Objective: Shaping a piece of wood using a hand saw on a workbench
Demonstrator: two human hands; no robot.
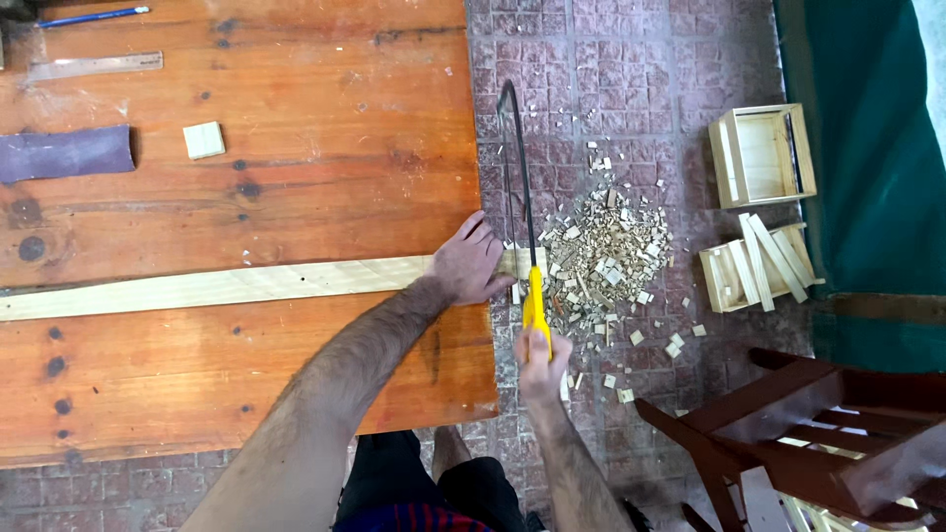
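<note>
Here's the long pale wooden strip, lying flat across the orange wooden table with its end poking just past the table's right edge. The left hand presses down on it right at that edge, palm flat, fingers spread and stretched forward, forearm angled in from below. The right hand sits off the table, fingers wrapped tight round the yellow handle of a hacksaw, wrist straight, arm coming up from the body. The saw's black frame runs away from the person, blade crossing the strip's overhanging end.

Below the cut, a heap of small wood offcuts litters the tiled floor. Further right, two small wooden crates, one with loose slats piled on it. A dark wooden chair stands at lower right. Back on the table: a small wood square, a purple sandpaper sheet, a ruler and a blue pen.
</note>
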